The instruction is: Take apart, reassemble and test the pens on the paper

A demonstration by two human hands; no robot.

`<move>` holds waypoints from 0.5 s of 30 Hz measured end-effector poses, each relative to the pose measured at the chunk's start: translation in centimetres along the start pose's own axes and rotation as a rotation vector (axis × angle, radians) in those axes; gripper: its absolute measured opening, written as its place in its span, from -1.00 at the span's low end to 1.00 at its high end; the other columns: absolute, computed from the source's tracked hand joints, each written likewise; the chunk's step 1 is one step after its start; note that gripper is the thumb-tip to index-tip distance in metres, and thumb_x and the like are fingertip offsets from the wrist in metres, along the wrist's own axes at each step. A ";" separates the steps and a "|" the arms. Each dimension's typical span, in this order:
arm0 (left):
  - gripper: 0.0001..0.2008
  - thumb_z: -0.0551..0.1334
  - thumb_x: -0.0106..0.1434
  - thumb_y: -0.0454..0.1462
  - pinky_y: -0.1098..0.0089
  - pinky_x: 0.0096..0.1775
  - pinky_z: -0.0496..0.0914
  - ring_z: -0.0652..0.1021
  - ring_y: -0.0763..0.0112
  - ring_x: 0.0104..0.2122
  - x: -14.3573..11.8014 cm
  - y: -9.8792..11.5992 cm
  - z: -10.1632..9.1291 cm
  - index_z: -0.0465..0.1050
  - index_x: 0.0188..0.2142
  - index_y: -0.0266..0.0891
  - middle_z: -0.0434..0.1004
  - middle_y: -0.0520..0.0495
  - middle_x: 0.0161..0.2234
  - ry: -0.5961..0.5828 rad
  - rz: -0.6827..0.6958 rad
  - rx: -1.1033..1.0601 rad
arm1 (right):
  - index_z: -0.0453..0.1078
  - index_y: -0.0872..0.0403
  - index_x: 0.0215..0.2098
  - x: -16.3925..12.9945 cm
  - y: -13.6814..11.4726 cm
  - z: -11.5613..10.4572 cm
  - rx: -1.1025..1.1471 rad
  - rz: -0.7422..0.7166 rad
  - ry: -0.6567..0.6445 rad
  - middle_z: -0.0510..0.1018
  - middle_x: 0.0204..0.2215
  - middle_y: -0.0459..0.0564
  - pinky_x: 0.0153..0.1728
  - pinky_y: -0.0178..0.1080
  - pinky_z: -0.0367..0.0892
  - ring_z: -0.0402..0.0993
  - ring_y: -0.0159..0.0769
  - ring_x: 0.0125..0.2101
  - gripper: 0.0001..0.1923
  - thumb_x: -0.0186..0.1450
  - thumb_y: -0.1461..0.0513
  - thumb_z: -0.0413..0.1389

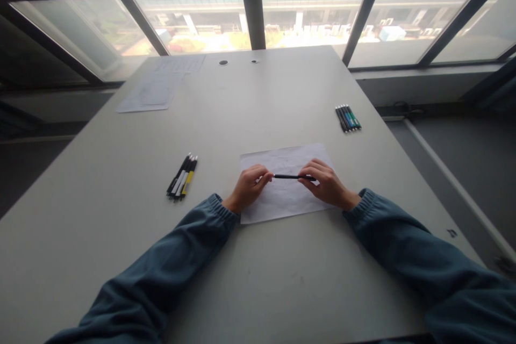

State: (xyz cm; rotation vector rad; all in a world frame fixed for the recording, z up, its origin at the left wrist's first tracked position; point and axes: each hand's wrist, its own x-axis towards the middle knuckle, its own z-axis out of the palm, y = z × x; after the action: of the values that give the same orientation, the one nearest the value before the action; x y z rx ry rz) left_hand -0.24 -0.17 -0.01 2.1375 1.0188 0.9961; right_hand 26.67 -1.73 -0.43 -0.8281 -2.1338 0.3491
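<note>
A slim black pen (286, 176) lies level between my two hands, above a white sheet of paper (278, 207). My left hand (250, 187) pinches its left end, where a small pale tip shows at the fingers. Around the right end, the fingers of my right hand (324, 183) are closed. Both hands rest over the sheet, the left at its left edge and the right toward its right side. The fingertips' exact grip is partly hidden.
Left of the sheet lies a row of black, white and yellow pens (182, 178). Several black, blue and green pens (348, 119) lie to the right, farther back. More papers (147, 88) are at the back left of the white table (258, 279), which stands by windows.
</note>
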 end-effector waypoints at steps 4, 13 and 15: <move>-0.66 0.17 0.41 -0.10 0.41 -0.34 0.32 0.43 0.43 -0.43 0.0 -0.1 0.1 0.47 -0.41 -0.26 0.46 -0.04 -0.47 0.019 0.027 0.009 | 0.41 0.04 -0.22 0.0 0.0 0.0 0.003 0.009 -0.001 0.53 -0.35 0.03 -0.23 -0.10 0.38 0.39 -0.18 -0.29 -0.99 0.37 0.27 0.16; -0.85 0.27 0.36 -0.19 0.47 -0.39 0.36 0.48 0.44 -0.37 -0.1 -0.2 0.3 0.52 -0.26 -0.23 0.52 -0.04 -0.39 0.067 0.044 0.000 | 0.41 0.03 -0.22 0.0 -0.1 -0.1 0.009 0.013 0.003 0.53 -0.35 0.03 -0.24 -0.11 0.37 0.39 -0.18 -0.29 -0.97 0.37 0.28 0.17; -0.86 0.28 0.35 -0.20 0.46 -0.37 0.37 0.48 0.45 -0.37 -0.1 -0.2 0.3 0.53 -0.24 -0.23 0.51 -0.04 -0.39 0.072 0.052 -0.006 | 0.41 0.03 -0.22 0.0 -0.1 0.0 0.010 0.013 0.002 0.53 -0.36 0.03 -0.25 -0.11 0.37 0.38 -0.18 -0.30 -0.98 0.37 0.28 0.17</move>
State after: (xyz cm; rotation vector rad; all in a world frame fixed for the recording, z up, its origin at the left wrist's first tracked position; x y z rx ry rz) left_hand -0.12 -0.21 -0.35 2.1475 0.9970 1.1066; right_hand 26.67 -1.77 -0.37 -0.8368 -2.1241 0.3655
